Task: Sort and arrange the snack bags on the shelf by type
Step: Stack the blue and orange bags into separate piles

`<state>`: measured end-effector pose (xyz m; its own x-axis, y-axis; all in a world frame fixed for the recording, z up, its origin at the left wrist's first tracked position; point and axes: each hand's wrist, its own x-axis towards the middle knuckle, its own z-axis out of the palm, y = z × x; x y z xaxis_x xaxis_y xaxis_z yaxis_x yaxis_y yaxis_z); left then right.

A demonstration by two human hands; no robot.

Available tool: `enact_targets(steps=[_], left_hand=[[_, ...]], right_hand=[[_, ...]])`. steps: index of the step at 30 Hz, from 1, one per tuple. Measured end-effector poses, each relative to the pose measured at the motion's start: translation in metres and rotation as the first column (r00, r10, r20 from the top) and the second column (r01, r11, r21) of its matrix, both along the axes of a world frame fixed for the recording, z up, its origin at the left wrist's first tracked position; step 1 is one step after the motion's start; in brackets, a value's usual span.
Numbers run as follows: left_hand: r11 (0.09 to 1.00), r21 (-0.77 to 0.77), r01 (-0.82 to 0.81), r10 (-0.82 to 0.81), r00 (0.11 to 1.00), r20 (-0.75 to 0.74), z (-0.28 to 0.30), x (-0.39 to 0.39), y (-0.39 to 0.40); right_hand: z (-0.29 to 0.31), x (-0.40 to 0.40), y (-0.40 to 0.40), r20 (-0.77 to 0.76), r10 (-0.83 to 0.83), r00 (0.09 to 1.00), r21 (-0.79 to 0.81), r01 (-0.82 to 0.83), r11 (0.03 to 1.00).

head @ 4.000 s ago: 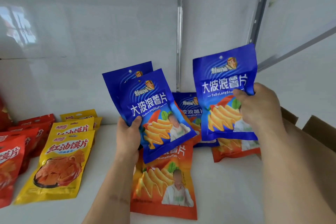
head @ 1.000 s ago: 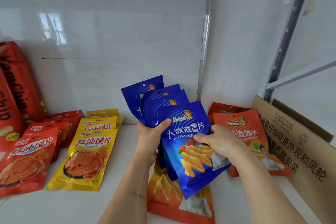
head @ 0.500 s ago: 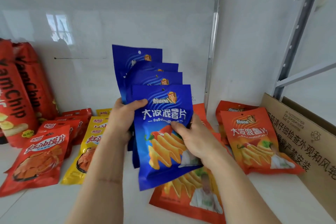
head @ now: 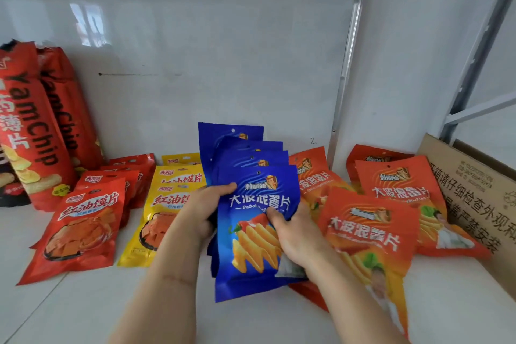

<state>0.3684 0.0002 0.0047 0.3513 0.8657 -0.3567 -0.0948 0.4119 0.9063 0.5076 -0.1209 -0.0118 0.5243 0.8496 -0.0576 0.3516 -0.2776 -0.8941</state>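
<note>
Blue glossy film marks the fanned stack of blue bags (head: 252,232) held mid-shelf, seemingly gathered so that one type stays together. In the head view the left hand (head: 202,211) grips its left edge, thumb over the front bag; the right hand (head: 293,234) pinches the front bag. Four tops show, stepped, each printed with wavy chips. Orange bags (head: 365,234) lie right, yellow bags (head: 170,204) left.

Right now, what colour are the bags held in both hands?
Blue, with yellow wavy chips printed on the front bag; clearest in the head view.
</note>
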Motion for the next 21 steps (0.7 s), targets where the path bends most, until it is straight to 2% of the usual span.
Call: enact_targets(steps=[7,10,13,16,18,21], left_hand=[[0.994,-0.038,0.098,-0.098,0.995,-0.015,-0.008,0.015,-0.003],[0.994,0.006,0.105,-0.104,0.993,-0.055,-0.007,0.015,-0.001],[0.989,0.117,0.095,-0.076,0.985,-0.155,-0.005,0.016,0.006],[0.966,0.208,0.154,-0.088,0.952,-0.293,0.003,0.018,0.013],[0.944,0.262,0.2,-0.075,0.904,-0.421,0.01,0.02,0.016],[0.889,0.383,0.25,0.042,0.789,-0.613,0.024,0.022,0.021]], right_hand=[[-0.01,0.017,-0.01,0.061,-0.005,0.998,-0.026,0.007,1.0],[-0.017,0.015,-0.009,0.121,-0.029,0.992,0.0,0.029,1.0],[-0.019,0.009,-0.004,0.172,-0.054,0.984,-0.005,0.056,0.998],[-0.019,0.003,-0.001,0.227,-0.063,0.972,-0.018,0.069,0.997],[-0.021,0.002,0.004,0.235,-0.072,0.969,-0.036,0.082,0.996],[-0.025,0.0,0.013,0.27,-0.095,0.958,-0.077,0.12,0.99]])
